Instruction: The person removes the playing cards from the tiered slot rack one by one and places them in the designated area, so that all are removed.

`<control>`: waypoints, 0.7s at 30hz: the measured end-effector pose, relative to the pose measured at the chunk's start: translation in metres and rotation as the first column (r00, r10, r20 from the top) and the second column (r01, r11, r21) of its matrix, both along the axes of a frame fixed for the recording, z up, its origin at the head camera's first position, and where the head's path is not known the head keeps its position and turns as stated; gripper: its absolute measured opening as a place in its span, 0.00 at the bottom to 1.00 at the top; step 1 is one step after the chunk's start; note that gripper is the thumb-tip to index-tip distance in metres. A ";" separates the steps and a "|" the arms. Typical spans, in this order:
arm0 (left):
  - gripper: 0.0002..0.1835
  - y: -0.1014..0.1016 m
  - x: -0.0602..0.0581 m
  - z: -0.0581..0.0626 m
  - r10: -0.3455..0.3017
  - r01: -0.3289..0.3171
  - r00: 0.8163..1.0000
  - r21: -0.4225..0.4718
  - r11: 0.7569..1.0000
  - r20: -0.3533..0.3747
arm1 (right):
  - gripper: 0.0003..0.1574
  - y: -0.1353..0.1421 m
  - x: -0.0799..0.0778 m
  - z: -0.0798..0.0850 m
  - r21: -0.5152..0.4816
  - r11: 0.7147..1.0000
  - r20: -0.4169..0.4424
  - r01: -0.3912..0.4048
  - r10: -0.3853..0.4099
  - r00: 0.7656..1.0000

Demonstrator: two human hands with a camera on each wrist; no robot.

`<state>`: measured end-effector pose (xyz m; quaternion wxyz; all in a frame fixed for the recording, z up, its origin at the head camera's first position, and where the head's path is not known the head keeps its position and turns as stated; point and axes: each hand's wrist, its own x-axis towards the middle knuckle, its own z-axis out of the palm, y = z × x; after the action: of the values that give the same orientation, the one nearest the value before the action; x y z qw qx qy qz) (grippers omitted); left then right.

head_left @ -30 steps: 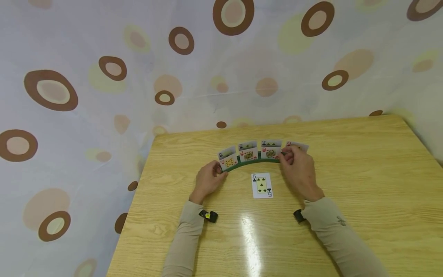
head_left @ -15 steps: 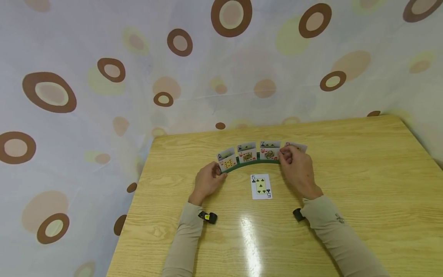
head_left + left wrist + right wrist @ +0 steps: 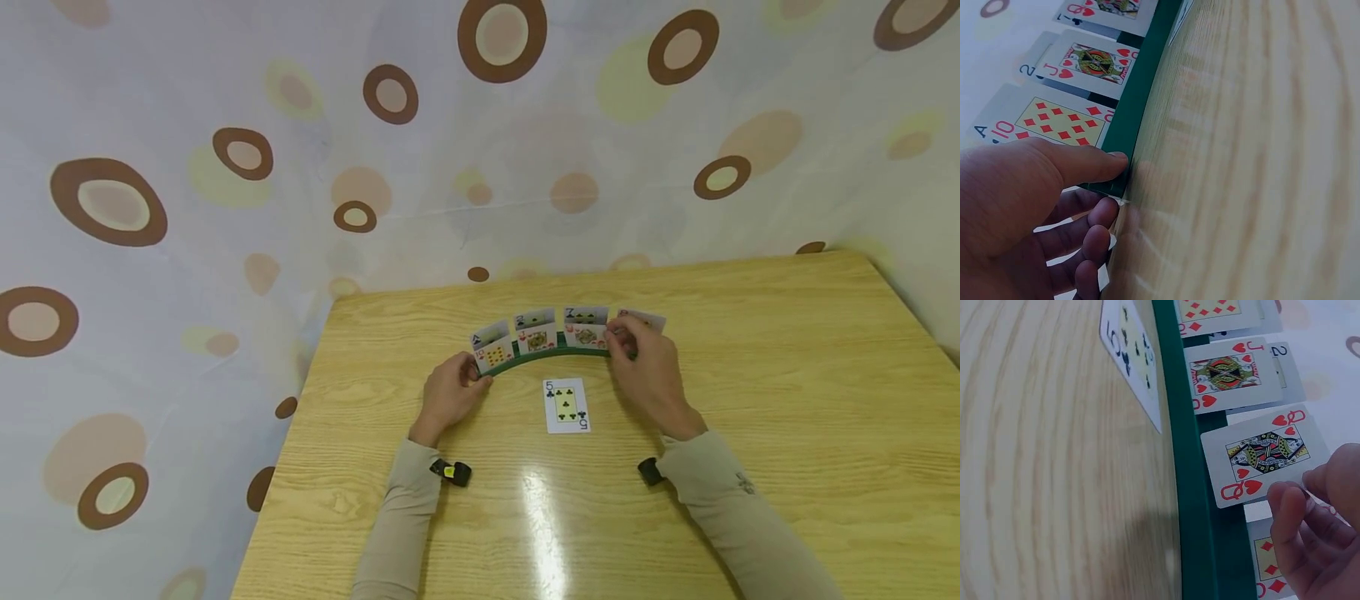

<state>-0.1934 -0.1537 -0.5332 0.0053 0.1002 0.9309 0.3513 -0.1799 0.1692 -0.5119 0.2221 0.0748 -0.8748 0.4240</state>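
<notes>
My left hand holds the left end of a curved green card holder, its thumb on the front strip and its fingers curled at the end. My right hand pinches the queen of hearts by its side edge. That card is tilted, and its lower edge shows in front of the holder's strip. To its left stand the jack of hearts and the ten of diamonds. A five of clubs lies face up on the table before the holder.
Behind the front cards stands a back row with an ace, a two and a seven of clubs. A diamonds card is partly hidden by the right hand. The wooden table meets a patterned cloth.
The queen of hearts has turned slightly and sits a little lower in the head view, with the right hand still on it. The left hand and the five of clubs stay in place.
</notes>
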 end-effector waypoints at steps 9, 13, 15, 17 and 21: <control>0.12 0.000 -0.002 -0.001 -0.006 0.006 1.000 0.001 1.000 -0.007 | 0.09 0.008 0.012 0.008 -0.051 0.999 -0.063 -0.002 -0.002 0.998; 0.13 0.000 -0.003 -0.002 -0.006 0.006 1.000 0.002 1.000 -0.002 | 0.07 0.011 0.015 0.008 -0.038 0.999 -0.096 -0.020 0.017 0.995; 0.13 0.000 -0.002 -0.002 -0.004 0.004 1.000 0.003 1.000 0.004 | 0.07 0.013 0.017 0.009 -0.034 0.999 -0.100 -0.034 0.030 0.995; 0.13 0.000 -0.002 -0.002 -0.003 0.003 1.000 0.005 1.000 0.008 | 0.06 0.014 0.019 0.009 -0.024 0.999 -0.094 -0.039 0.037 0.995; 0.13 0.000 -0.001 -0.003 -0.005 0.005 1.000 0.013 1.000 0.000 | 0.06 0.018 0.024 0.010 -0.012 1.000 -0.061 -0.027 0.026 0.998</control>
<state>-0.1947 -0.1536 -0.5360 0.0056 0.1024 0.9284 0.3573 -0.1554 0.1873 -0.5017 0.2434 0.0979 -0.8640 0.4298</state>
